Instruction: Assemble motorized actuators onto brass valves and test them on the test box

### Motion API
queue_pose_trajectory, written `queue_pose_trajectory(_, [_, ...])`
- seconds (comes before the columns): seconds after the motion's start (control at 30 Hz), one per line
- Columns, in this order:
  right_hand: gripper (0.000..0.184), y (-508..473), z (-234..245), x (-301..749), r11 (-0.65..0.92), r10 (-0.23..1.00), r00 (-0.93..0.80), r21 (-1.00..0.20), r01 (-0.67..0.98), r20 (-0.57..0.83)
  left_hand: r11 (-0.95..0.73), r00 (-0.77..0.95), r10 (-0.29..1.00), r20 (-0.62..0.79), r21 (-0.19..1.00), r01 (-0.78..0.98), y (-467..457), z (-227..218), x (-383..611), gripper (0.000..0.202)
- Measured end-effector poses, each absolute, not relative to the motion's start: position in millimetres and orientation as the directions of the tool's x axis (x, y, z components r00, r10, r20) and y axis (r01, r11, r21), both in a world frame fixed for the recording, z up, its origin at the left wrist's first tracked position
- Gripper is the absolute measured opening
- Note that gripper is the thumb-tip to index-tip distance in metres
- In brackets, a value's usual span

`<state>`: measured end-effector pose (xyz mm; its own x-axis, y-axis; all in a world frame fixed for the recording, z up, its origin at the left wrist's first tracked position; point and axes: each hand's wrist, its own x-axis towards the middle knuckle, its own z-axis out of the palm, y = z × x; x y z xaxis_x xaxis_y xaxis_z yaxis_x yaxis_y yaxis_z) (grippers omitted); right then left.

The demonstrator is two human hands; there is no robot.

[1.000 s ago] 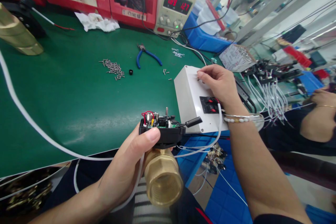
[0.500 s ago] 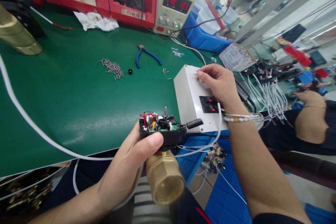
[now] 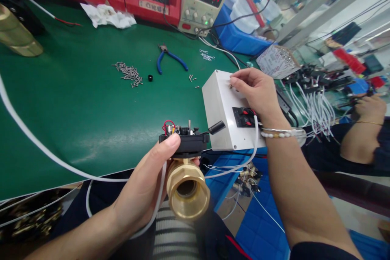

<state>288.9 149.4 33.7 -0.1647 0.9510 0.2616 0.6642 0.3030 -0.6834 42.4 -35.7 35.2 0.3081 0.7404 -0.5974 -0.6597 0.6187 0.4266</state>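
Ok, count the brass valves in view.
2. One brass valve is in the left hand; the other brass valve lies at the green mat's far left. Blurred brassy pieces lower left may be more.

Worn on the head and aimed forward and down across the green bench top (image 3: pixel 79 101) from its near edge, nearest of all to the brass valve (image 3: pixel 187 189) in the left hand (image 3: pixel 143 191) at lower middle, with the right hand (image 3: pixel 258 93) on the white box (image 3: pixel 219 109) just beyond. Rolled slightly, with the bench's near edge slanting up to the right, and wide enough to take in the red bins (image 3: pixel 106 2) and power supply (image 3: pixel 202 2) along the top and a co-worker's arm (image 3: pixel 356 150) at the right border.
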Motion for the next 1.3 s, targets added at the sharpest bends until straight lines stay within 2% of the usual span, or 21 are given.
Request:
queue_pose_trajectory(0.2, [0.008, 151.7, 30.2, 290.4, 0.336, 0.939, -0.173, -0.691, 0.64, 0.296, 0.608, 0.285, 0.746, -0.602, 0.44, -0.661, -35.6, 35.1, 43.6, 0.045])
queue_pose_trajectory(0.43, [0.009, 151.3, 31.0, 291.1, 0.307, 0.95, -0.164, -0.701, 0.644, 0.264, 0.613, 0.257, 0.733, -0.629, 0.45, -0.649, -34.2, 39.4, 43.6, 0.046])
queue_pose_trajectory(0.57, [0.011, 153.2, 29.6, 294.3, 0.325, 0.945, -0.193, -0.695, 0.641, 0.264, 0.605, 0.269, 0.756, -0.597, 0.479, -0.636, -34.1, 33.2, 42.6, 0.05])
queue_pose_trajectory(0.67, [0.019, 156.6, 28.9, 295.9, 0.355, 0.935, -0.244, -0.679, 0.642, 0.258, 0.605, 0.283, 0.77, -0.572, 0.513, -0.609, -34.4, 31.7, 40.3, 0.05])
queue_pose_trajectory(0.8, [0.036, 161.4, 28.6, 294.7, 0.378, 0.926, -0.254, -0.68, 0.629, 0.28, 0.538, 0.23, 0.84, -0.492, 0.691, -0.483, -36.1, 34.2, 36.0, 0.054])
queue_pose_trajectory(0.87, [0.047, 161.8, 28.9, 292.9, 0.385, 0.923, -0.25, -0.683, 0.62, 0.293, 0.496, 0.217, 0.867, -0.449, 0.739, -0.456, -37.5, 35.2, 34.9, 0.053])
queue_pose_trajectory(1.13, [0.073, 153.6, 35.2, 284.6, 0.352, 0.934, -0.187, -0.694, 0.628, 0.305, 0.486, 0.288, 0.874, -0.391, 0.703, -0.519, -42.7, 37.6, 39.0, 0.049])
queue_pose_trajectory(1.3, [0.079, 150.8, 38.5, 283.4, 0.349, 0.934, -0.185, -0.674, 0.652, 0.304, 0.414, 0.26, 0.91, -0.322, 0.724, -0.552, -43.9, 36.7, 39.2, 0.04])
